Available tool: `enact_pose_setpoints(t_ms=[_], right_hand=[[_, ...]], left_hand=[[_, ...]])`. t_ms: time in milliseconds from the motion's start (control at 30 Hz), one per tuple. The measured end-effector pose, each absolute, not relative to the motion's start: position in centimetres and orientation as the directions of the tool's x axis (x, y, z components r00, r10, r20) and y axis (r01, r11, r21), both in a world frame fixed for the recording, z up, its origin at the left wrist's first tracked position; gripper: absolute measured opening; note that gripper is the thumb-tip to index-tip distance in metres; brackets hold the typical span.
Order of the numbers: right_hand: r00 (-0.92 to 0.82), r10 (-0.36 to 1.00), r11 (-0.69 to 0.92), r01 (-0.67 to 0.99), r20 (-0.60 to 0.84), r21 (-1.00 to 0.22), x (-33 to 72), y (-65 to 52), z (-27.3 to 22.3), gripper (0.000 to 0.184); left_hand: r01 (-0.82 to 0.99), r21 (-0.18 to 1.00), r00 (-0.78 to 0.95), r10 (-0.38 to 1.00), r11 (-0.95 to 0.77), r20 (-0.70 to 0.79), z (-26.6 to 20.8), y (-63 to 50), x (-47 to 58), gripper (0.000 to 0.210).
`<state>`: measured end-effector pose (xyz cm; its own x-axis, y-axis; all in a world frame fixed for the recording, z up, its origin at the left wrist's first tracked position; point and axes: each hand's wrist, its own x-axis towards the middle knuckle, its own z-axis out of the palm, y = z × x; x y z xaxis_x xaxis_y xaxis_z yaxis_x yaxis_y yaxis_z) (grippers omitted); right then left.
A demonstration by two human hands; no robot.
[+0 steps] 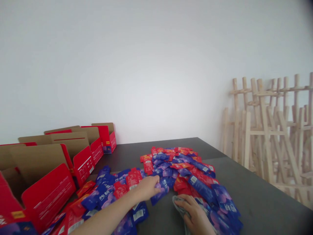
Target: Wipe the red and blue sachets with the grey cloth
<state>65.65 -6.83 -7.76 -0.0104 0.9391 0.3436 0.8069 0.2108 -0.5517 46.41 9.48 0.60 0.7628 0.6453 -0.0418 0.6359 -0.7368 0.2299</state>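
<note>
My left hand is closed, its thumb and fingers pinching a blue-purple pouch with white lettering above a dark gap in the middle of the table. To its left lies a pile of blue and red pouches, partly covered by my forearm. My right hand curls around a crumpled grey cloth-like piece close to the tabletop; its exact kind is unclear. Beside and beyond that hand spreads a second heap of red and blue pouches, reaching toward the far end of the table.
Several open red cardboard boxes with brown insides stand in a row along the left. The dark table has its right edge running diagonally. Wooden easel-like frames lean by the white wall at the right.
</note>
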Motion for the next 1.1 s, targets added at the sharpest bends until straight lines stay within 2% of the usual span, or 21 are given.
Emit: enact_pose_setpoints(t_ms=[67, 200, 267, 333, 400, 500, 600, 700, 867, 967, 1100], right_hand=[[0.035, 0.928, 0.199, 0.794, 0.371, -0.574, 65.6, -6.9, -7.8, 0.059], [0.068, 0.922, 0.188, 0.781, 0.38, -0.595, 65.1, -7.2, -7.2, 0.057], [0.061, 0.925, 0.189, 0.781, 0.374, -0.595, 64.9, -7.4, -6.9, 0.056], [0.056, 0.928, 0.188, 0.783, 0.368, -0.593, 64.8, -7.5, -6.7, 0.055], [0.051, 0.931, 0.186, 0.786, 0.361, -0.59, 64.7, -7.5, -6.5, 0.056], [0.042, 0.937, 0.177, 0.798, 0.346, -0.576, 64.7, -7.4, -6.2, 0.057], [0.029, 0.947, 0.158, 0.826, 0.319, -0.542, 64.6, -7.5, -5.6, 0.058], [-0.064, 0.962, 0.184, 0.868, 0.264, -0.461, 64.4, -8.1, -4.9, 0.062], [-0.308, 0.932, 0.346, 0.912, 0.189, -0.219, 63.7, -9.2, -6.0, 0.056], [-0.304, 0.92, 0.33, 0.941, 0.247, -0.074, 63.3, -8.8, -7.2, 0.049], [-0.2, 0.935, 0.204, 0.979, 0.293, 0.017, 62.9, -6.4, -6.9, 0.04]], left_hand=[[0.667, 0.304, 0.719, 0.695, -0.68, -0.024, -0.8, 7.1, 46.3, 0.019], [0.7, 0.493, 0.638, 0.762, -0.516, -0.11, -3.4, 2.8, 46.1, 0.032], [0.702, 0.496, 0.628, 0.772, -0.511, -0.093, -3.8, 1.3, 45.5, 0.04], [0.691, 0.373, 0.672, 0.74, -0.619, -0.016, -3.7, 0.1, 44.8, 0.037], [0.626, 0.222, 0.758, 0.65, -0.748, 0.054, -3.9, -0.7, 44.0, 0.03], [0.408, 0.051, 0.899, 0.411, -0.911, 0.153, -5.3, -1.2, 43.3, 0.025], [0.217, -0.107, 0.952, 0.186, -0.97, 0.243, -7.5, -1.0, 43.4, 0.026], [0.163, -0.161, 0.945, 0.107, -0.973, 0.308, -9.4, -0.3, 43.8, 0.033], [0.154, -0.226, 0.861, 0.018, -0.962, 0.509, -11.3, 0.4, 44.2, 0.025], [0.16, -0.268, 0.809, -0.029, -0.95, 0.587, -11.7, 0.4, 44.4, 0.025], [0.153, -0.266, 0.807, -0.035, -0.952, 0.59, -11.2, 0.2, 44.5, 0.025]])
